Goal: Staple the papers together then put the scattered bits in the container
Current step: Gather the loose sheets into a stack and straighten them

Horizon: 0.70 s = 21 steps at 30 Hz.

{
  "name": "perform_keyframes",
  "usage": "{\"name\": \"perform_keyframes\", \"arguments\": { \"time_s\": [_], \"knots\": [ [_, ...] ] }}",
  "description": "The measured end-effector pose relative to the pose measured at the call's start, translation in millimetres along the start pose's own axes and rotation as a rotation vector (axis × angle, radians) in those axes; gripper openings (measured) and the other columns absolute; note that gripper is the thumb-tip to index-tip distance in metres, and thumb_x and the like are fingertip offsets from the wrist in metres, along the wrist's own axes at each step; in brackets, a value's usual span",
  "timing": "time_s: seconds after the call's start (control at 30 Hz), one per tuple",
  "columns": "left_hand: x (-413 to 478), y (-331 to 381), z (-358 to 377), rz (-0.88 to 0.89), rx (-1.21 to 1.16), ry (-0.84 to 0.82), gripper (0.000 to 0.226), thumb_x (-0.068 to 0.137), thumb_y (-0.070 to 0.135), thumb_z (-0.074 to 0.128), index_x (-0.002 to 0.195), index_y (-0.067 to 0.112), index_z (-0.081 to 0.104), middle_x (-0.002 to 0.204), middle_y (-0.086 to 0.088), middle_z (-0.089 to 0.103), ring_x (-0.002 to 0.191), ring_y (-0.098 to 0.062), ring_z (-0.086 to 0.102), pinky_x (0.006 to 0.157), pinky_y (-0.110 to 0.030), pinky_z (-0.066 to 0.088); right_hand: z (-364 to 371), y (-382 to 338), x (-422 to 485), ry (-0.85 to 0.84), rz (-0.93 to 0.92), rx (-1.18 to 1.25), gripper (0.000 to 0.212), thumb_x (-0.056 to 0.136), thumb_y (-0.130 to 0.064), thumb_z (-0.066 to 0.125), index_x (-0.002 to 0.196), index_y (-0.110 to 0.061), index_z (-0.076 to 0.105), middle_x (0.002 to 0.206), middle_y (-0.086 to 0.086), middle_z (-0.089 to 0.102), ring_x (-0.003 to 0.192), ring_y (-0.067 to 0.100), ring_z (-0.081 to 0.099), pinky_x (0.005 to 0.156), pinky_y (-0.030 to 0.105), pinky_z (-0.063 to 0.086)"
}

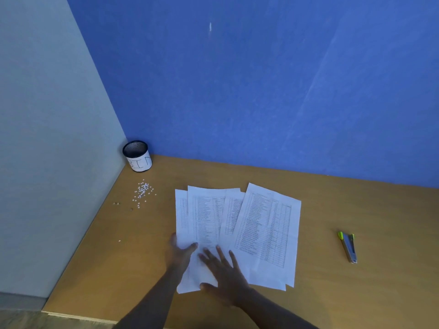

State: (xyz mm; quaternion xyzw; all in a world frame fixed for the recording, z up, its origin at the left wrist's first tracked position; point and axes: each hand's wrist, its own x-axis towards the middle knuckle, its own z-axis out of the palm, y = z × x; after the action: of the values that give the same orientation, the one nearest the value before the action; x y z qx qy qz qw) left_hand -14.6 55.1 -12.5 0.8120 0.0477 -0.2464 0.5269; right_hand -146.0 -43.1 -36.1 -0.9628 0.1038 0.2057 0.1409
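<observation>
Where the wooden bench (332,205) fills the lower half of the frame, we list four printed sheets (240,224), fanned and overlapping at centre, tables of text facing up. Our left hand (179,254) lies at the lower left edge of the fan, its thumb over the edge of the leftmost sheets, fingers beneath or beside them; whether its grip is closed on them we cannot tell. Our right hand (223,276) rests flat on the same sheets, fingers spread, grip open. Paper bits (142,191): small white dots scattered at centre left. Mesh container marked BIN (137,156): upright in the corner, just above the bits. Stapler with green ends (348,246): right of frame, well apart from the sheets.
</observation>
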Motion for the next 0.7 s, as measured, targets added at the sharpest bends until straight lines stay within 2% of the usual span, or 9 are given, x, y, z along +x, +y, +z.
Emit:
{"name": "perform_keyframes", "arguments": {
  "time_s": [0.07,0.13,0.17,0.27,0.33,0.4,0.6,0.67,0.7],
  "knots": [
    [-6,8,0,0.028,-0.043,-0.014,0.055,0.077,0.001,0.076,0.126,-0.001,0.051,0.114,-0.011,0.057,0.104,-0.025,0.054,0.077,-0.026,0.046,-17,12,-15,0.032,0.110,0.103,0.086,0.079,-0.075,0.037,0.150,-0.029,0.023,0.157,-0.007,0.021,0.142,0.023,0.030,0.114,0.046,0.003],
    [-11,16,0,0.074,-0.081,-0.064,0.046,0.082,-0.005,0.068,0.124,-0.003,0.050,0.110,-0.010,0.055,0.100,-0.022,0.051,0.062,-0.014,0.044,-24,32,-21,0.105,0.197,0.135,0.097,0.077,-0.076,0.041,0.153,-0.027,0.006,0.158,-0.007,-0.002,0.147,0.023,0.001,0.113,0.041,-0.016],
    [-12,20,0,0.102,-0.092,-0.082,0.042,0.084,-0.006,0.066,0.122,-0.004,0.051,0.108,-0.009,0.056,0.100,-0.023,0.053,0.057,-0.012,0.046,-22,45,-23,0.142,0.248,0.150,0.105,0.075,-0.081,0.041,0.152,-0.027,-0.005,0.155,-0.009,-0.016,0.145,0.021,-0.014,0.112,0.040,-0.021],
    [-9,22,0,0.164,-0.127,-0.112,0.034,0.084,-0.013,0.061,0.117,-0.009,0.053,0.097,-0.008,0.060,0.092,-0.020,0.063,0.058,-0.008,0.049,-17,69,-29,0.120,0.344,0.160,0.127,0.054,-0.096,0.025,0.149,-0.024,-0.019,0.148,-0.008,-0.031,0.139,0.016,-0.028,0.111,0.042,-0.018],
    [-7,23,1,0.172,-0.119,-0.124,0.031,0.086,-0.010,0.060,0.116,-0.005,0.054,0.098,-0.007,0.062,0.091,-0.017,0.066,0.065,-0.014,0.051,-11,76,-33,0.090,0.331,0.171,0.134,0.046,-0.099,0.022,0.149,-0.022,-0.019,0.148,-0.007,-0.032,0.138,0.015,-0.027,0.114,0.043,-0.014],
    [-4,24,3,0.179,-0.088,-0.130,0.031,0.089,-0.004,0.061,0.119,-0.002,0.056,0.106,-0.010,0.063,0.100,-0.027,0.062,0.074,-0.024,0.049,-5,77,-37,0.101,0.315,0.192,0.135,0.046,-0.100,0.020,0.150,-0.021,-0.017,0.149,-0.005,-0.031,0.137,0.016,-0.027,0.116,0.044,-0.011],
    [-1,27,7,0.165,-0.067,-0.138,0.032,0.091,-0.003,0.058,0.122,-0.001,0.056,0.110,-0.013,0.063,0.106,-0.033,0.061,0.083,-0.033,0.045,-3,63,-42,0.129,0.304,0.175,0.116,0.052,-0.090,-0.005,0.151,-0.029,-0.010,0.149,-0.007,-0.026,0.138,0.016,-0.023,0.114,0.040,-0.010],
    [0,26,8,0.156,-0.075,-0.130,0.033,0.091,-0.003,0.057,0.124,-0.001,0.055,0.113,-0.015,0.063,0.105,-0.031,0.060,0.083,-0.033,0.046,-3,61,-47,0.124,0.295,0.161,0.100,0.070,-0.081,-0.004,0.153,-0.027,0.007,0.152,-0.009,-0.012,0.145,0.017,-0.006,0.115,0.041,-0.001],
    [0,27,9,0.155,-0.073,-0.126,0.033,0.091,-0.003,0.057,0.125,-0.002,0.055,0.114,-0.015,0.062,0.103,-0.030,0.059,0.081,-0.032,0.046,-4,61,-49,0.100,0.306,0.151,0.083,0.085,-0.073,0.004,0.150,-0.025,0.023,0.153,-0.009,0.002,0.146,0.018,0.015,0.115,0.043,0.015]
  ]
}}
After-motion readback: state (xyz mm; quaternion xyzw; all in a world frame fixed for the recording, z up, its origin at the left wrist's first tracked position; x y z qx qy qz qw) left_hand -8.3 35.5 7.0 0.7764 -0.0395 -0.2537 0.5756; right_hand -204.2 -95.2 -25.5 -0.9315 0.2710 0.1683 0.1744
